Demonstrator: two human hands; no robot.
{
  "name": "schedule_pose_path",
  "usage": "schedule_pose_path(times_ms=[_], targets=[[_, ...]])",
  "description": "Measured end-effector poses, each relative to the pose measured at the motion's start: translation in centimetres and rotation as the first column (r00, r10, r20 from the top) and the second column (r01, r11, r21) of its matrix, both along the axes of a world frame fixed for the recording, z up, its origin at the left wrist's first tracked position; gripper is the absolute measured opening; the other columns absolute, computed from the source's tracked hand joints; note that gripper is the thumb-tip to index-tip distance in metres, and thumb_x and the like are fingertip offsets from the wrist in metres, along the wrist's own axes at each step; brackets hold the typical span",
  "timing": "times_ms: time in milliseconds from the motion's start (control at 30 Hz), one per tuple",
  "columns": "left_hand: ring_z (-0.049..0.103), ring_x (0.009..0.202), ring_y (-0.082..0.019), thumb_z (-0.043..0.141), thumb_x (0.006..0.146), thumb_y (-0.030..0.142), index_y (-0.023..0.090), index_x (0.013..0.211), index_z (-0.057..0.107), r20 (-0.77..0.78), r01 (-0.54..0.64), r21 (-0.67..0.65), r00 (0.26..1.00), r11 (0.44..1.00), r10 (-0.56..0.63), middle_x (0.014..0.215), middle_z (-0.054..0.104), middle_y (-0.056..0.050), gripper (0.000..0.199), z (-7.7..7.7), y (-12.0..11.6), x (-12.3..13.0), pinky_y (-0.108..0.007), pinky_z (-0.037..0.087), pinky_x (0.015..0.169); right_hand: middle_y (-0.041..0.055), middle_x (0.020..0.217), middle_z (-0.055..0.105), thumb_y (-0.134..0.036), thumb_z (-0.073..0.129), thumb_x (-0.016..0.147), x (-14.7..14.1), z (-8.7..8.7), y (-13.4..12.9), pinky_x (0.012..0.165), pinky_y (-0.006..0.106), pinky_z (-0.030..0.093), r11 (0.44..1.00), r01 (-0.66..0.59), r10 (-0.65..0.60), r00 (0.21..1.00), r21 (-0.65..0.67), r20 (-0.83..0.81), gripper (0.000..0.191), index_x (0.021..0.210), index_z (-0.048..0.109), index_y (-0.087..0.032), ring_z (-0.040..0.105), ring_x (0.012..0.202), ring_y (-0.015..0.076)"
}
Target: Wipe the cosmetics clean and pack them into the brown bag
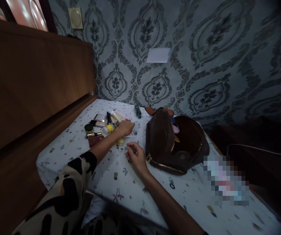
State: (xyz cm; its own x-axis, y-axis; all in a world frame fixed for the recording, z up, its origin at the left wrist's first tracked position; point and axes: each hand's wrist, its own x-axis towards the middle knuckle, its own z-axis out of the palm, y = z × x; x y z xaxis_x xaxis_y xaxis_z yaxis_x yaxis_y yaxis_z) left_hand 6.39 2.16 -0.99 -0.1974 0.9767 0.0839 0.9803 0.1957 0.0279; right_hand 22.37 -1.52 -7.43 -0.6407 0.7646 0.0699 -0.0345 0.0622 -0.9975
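My left hand is over the right side of a group of small cosmetics on the cloth-covered table. Its fingers are curled, and whatever they grip is hidden. A cream-coloured tube and a white bottle with a yellow band lie beside it. Below that hand is a small yellowish round item. My right hand is closer to me, left of a dark brown leather bag. Its thumb and fingers are bent together; any small thing in them cannot be made out. The bag gapes at the top, showing pink and orange contents.
A dark round jar, a gold-and-black tube and a dark red wallet-like item lie at left. A dark green item sits near the wall. A wooden cabinet borders the left; a blurred-out object lies right.
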Motion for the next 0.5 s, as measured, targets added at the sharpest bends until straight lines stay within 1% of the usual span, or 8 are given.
schedule_pose_path(times_ms=[67,167,233,300,367,433,500], targets=[[0.055,0.116,-0.030,0.062,0.085,0.021,0.016,0.110,0.066,0.030,-0.009,0.018,1.000,1.000,0.008,0.117,0.064,-0.016,0.027,0.0,0.0,0.0,-0.041,0.046,0.093,-0.0026,0.056,0.060,-0.041,0.062,0.074,0.0,-0.1,0.1,0.045,0.023,0.040,1.000,0.007,-0.007,1.000,-0.013,-0.007,0.029,0.092,0.060,-0.018,0.052,0.047,0.0123],[0.054,0.116,-0.030,0.065,0.083,0.023,0.017,0.112,0.065,0.096,-0.024,0.080,0.995,0.997,0.016,0.117,0.063,-0.015,0.030,0.0,-0.3,-0.3,-0.041,0.046,0.094,-0.0011,0.060,0.062,-0.044,0.063,0.074,-0.1,-0.3,0.3,0.044,0.023,0.040,0.999,0.023,-0.024,0.999,-0.029,-0.026,0.032,0.092,0.059,-0.018,0.054,0.048,0.0126],[0.054,0.116,-0.030,0.066,0.082,0.025,0.017,0.114,0.064,0.153,-0.039,0.144,0.988,0.989,0.016,0.117,0.063,-0.014,0.032,0.2,-0.8,-0.6,-0.041,0.046,0.094,0.0007,0.069,0.064,-0.045,0.063,0.075,-0.2,-0.3,0.3,0.045,0.023,0.041,0.998,0.042,-0.044,0.998,-0.038,-0.043,0.033,0.093,0.058,-0.018,0.057,0.053,0.0132],[0.055,0.116,-0.030,0.065,0.084,0.029,0.018,0.116,0.063,0.220,-0.053,0.225,0.975,0.973,0.002,0.117,0.062,-0.013,0.034,0.4,-1.6,-0.7,-0.040,0.046,0.095,0.0029,0.082,0.064,-0.045,0.064,0.075,-0.2,-0.2,0.4,0.046,0.022,0.043,0.996,0.068,-0.072,0.995,-0.057,-0.072,0.037,0.099,0.058,-0.018,0.062,0.060,0.0141],[0.057,0.113,-0.027,0.062,0.087,0.032,0.018,0.117,0.061,0.295,-0.049,0.301,0.955,0.952,-0.044,0.116,0.063,-0.011,0.033,0.7,-2.7,-0.4,-0.037,0.046,0.095,0.0047,0.095,0.062,-0.045,0.067,0.073,-0.2,-0.1,0.4,0.048,0.023,0.046,0.991,0.087,-0.099,0.988,-0.100,-0.115,0.046,0.109,0.056,-0.019,0.065,0.067,0.0151],[0.061,0.106,-0.022,0.059,0.088,0.033,0.018,0.115,0.061,0.367,-0.015,0.353,0.922,0.935,-0.124,0.113,0.065,-0.008,0.031,0.9,-3.9,0.1,-0.032,0.047,0.093,0.0065,0.104,0.060,-0.046,0.069,0.071,-0.2,0.1,0.5,0.050,0.024,0.048,0.986,0.086,-0.108,0.981,-0.144,-0.160,0.054,0.116,0.054,-0.019,0.067,0.072,0.0162],[0.063,0.102,-0.019,0.058,0.088,0.031,0.018,0.112,0.062,0.420,0.042,0.379,0.882,0.924,-0.213,0.110,0.067,-0.005,0.027,0.7,-5.3,0.8,-0.028,0.049,0.090,0.0075,0.106,0.060,-0.045,0.070,0.071,-0.3,0.3,0.5,0.051,0.024,0.049,0.988,0.060,-0.087,0.977,-0.140,-0.195,0.052,0.113,0.055,-0.019,0.067,0.074,0.0166]])
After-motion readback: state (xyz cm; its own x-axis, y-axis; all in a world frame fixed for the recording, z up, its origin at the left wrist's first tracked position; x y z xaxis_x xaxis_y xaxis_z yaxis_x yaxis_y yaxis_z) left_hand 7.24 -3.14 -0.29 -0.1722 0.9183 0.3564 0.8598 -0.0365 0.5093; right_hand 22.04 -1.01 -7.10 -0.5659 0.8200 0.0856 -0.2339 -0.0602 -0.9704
